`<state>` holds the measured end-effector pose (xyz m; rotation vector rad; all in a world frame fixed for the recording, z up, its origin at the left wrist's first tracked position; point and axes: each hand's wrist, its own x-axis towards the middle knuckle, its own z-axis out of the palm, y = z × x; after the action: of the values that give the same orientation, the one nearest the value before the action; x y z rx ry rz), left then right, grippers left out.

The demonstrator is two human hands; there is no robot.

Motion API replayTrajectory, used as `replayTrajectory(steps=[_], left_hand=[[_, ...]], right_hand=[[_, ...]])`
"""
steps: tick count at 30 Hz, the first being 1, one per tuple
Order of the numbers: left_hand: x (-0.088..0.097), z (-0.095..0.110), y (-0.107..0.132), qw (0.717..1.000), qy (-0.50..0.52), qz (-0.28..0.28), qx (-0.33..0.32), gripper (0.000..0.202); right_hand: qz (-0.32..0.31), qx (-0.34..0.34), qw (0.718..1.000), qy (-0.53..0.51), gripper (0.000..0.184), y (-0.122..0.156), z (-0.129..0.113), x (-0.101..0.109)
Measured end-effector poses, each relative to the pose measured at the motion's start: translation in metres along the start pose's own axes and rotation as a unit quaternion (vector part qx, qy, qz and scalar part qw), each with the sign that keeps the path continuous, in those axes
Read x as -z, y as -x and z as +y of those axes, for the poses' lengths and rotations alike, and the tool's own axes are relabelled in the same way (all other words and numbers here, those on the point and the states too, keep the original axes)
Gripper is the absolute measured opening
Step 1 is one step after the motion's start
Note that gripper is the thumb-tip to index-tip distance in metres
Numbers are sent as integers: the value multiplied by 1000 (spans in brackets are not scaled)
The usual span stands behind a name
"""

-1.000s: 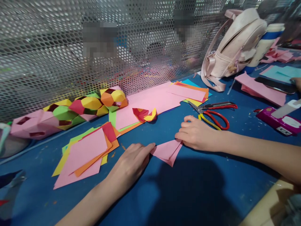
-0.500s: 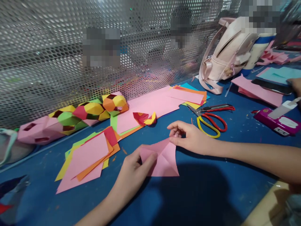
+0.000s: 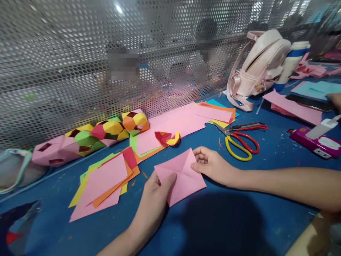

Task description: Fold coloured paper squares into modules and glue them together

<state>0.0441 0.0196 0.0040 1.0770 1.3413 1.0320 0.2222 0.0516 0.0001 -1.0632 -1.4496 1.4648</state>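
Note:
Between my two hands is a square of pink paper [image 3: 183, 181] with diagonal creases crossing at its middle. My left hand [image 3: 157, 192] pinches its left side, thumb on top and fingers beneath. At the right edge my right hand [image 3: 209, 163] grips the paper between thumb and curled fingers. To the left lies a loose stack of coloured paper squares [image 3: 106, 181], pink on top. A small folded red and yellow paper piece [image 3: 167, 138] sits just beyond the pink square. Scissors [image 3: 237, 142] with one yellow and one red handle lie beyond my right hand.
A row of folded paper balls [image 3: 82, 140] runs along the perforated metal screen [image 3: 80, 81]. Large pink sheets [image 3: 170, 122] lie behind. At the right are a pale backpack [image 3: 263, 67], a bottle [image 3: 291, 65], a purple device [image 3: 315, 142] and another person's hand [image 3: 335, 99].
The pink paper has turned and now lies flatter, its creases showing more fully. My right hand has shifted from its top corner to its right edge. The view has moved slightly.

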Motion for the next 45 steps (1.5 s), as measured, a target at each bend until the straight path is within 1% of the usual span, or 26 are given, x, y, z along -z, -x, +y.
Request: replayTrajectory(steps=[2, 5, 9, 16, 21, 25, 28, 30, 34, 38, 41, 43, 45], left_hand=[[-1, 2, 1, 1000, -17, -4, 8, 49], [-2, 6, 2, 999, -42, -11, 24, 45], [-4, 8, 2, 998, -58, -3, 11, 39], [-3, 4, 4, 999, -34, -29, -2, 41], [-1, 2, 3, 995, -80, -42, -30, 32], [2, -2, 1, 992, -103, -25, -62, 25], [2, -3, 0, 990, -113, -12, -79, 26], [2, -2, 0, 991, -109, 2, -72, 29], [-1, 2, 1, 997, -62, 41, -17, 43], [-3, 4, 0, 998, -42, 25, 30, 43], [-4, 8, 0, 998, -59, 14, 21, 36], [-5, 11, 0, 997, -71, 19, 4, 31], [-5, 12, -1, 997, -69, 27, 7, 30]], right_hand=[[3, 17, 1000, 15, 14, 0, 2, 0], [13, 33, 999, 27, 13, 2, 4, -1], [5, 40, 999, 13, 14, 4, 2, -4], [20, 63, 998, 22, 13, 5, 2, -6], [20, 69, 997, 24, 13, 7, 2, -6], [6, 73, 997, 19, 12, 11, -1, -7], [0, 76, 997, 26, 12, 13, -1, -7], [-2, 73, 997, 30, 13, 12, 0, -7], [-16, 43, 999, 0, 21, 10, -1, -8], [-37, 14, 999, -36, 19, 9, -4, -10], [-48, 16, 997, -53, 20, 9, -3, -10], [-36, 19, 998, -47, 21, 7, 0, -10], [-19, 20, 999, -28, 20, 6, 2, -9]])
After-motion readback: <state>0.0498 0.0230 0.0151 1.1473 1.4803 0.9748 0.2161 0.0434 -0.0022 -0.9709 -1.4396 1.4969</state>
